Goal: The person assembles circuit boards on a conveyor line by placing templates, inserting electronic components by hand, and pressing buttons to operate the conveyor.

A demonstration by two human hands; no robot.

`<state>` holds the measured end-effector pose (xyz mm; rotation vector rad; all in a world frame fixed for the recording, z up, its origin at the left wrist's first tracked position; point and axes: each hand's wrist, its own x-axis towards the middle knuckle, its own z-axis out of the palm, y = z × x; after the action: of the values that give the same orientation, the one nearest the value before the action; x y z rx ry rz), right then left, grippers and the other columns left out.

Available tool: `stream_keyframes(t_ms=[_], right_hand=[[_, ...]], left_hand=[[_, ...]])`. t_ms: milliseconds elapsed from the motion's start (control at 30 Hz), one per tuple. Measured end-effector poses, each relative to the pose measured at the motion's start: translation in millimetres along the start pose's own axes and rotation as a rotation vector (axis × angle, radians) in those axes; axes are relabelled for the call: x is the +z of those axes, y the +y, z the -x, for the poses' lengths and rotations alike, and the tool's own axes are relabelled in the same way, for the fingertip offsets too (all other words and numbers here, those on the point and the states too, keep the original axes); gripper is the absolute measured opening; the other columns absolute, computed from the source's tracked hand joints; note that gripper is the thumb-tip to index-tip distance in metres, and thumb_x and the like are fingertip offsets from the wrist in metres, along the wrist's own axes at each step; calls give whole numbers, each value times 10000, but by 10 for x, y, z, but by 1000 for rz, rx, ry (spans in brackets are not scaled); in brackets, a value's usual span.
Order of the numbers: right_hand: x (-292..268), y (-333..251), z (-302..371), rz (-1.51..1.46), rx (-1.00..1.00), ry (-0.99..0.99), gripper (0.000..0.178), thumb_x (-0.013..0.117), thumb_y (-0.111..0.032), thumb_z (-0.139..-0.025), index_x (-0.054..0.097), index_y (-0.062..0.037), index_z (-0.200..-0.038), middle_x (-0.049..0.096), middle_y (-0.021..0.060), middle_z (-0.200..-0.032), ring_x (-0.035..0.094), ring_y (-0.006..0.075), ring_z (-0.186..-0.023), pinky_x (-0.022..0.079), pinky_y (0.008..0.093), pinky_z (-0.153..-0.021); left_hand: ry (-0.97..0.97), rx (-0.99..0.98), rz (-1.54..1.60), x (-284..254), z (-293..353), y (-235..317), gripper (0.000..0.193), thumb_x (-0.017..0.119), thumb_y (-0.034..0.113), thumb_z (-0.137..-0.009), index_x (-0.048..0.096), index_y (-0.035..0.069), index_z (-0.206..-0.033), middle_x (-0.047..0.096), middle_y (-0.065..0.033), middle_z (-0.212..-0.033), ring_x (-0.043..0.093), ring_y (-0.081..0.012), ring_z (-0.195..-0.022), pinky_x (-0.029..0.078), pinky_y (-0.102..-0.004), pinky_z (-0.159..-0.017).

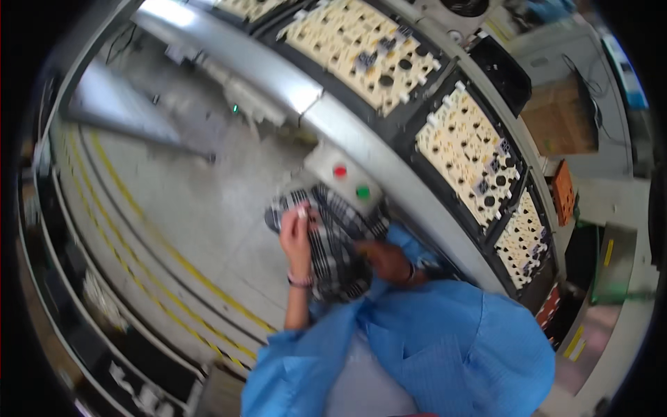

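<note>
Together, both hands, left hand point(297, 233) and right hand point(386, 261), closed on checked cloth point(337, 250).

Bright overhead light glares off the curved metal rail point(229, 55); motion blur throughout, fisheye bending, dark vignetted edges.

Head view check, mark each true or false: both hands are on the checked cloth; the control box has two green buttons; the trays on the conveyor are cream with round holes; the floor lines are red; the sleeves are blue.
1. Both hands are on the checked cloth. True: left hand and right hand grip it.
2. The control box has two green buttons. False: one red, one green.
3. The trays are cream with round holes. True.
4. The floor lines are red. False: yellow.
5. The sleeves are blue. True.
</note>
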<state>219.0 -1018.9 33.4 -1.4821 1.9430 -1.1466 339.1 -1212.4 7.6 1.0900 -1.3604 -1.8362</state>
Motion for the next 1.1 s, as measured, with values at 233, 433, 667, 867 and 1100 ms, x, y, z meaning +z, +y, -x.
stream_keyframes(t_ms=[233, 433, 667, 867, 1100], right_hand=[[-483, -386, -298, 138, 165, 239, 420, 414, -67, -1024, 486, -49, -1438, 532, 80, -694, 556, 180, -617, 463, 329, -609], [-332, -243, -381, 219, 211, 259, 300, 414, -113, -1040, 517, -56, -1316, 557, 87, -675, 593, 251, -608, 477, 375, -596], [-256, -91, -516, 466, 273, 232, 250, 482, -145, -1007, 502, -92, -1251, 674, 247, -838, 648, 454, -727, 496, 551, -609], [-258, -107, -628, 550, 203, 281, 220, 486, -125, -994, 526, -77, -1204, 677, 234, -872, 652, 440, -768, 505, 533, -627], [-231, -127, -676, 596, 138, 268, 240, 509, -48, -934, 526, -69, -1172, 683, 210, -894, 658, 429, -775, 518, 531, -627]], left_hand=[[-181, 173, 87, 160, 578, 501, 227, 593, -11, -957, 592, -10, -1184, 674, -70, -1031, 675, -140, -910, 579, -240, -688], [-324, 394, -418, 160, 661, 607, 191, 631, 70, -949, 577, 21, -1126, 679, -94, -1196, 674, -173, -907, 550, -284, -747], [-580, 873, -688, 297, 159, 433, 250, 631, 186, -930, 545, 23, -1100, 591, -125, -1356, 576, -360, -1121, 490, -406, -950], [-611, 978, -886, 323, -181, 416, 254, 631, 202, -918, 551, 24, -1081, 603, -170, -1193, 576, -363, -1127, 495, -419, -940], [-619, 1264, -1279, 219, -204, 559, 254, 567, 179, -900, 534, 59, -1122, 582, -93, -1324, 535, -262, -1248, 492, -365, -924]])
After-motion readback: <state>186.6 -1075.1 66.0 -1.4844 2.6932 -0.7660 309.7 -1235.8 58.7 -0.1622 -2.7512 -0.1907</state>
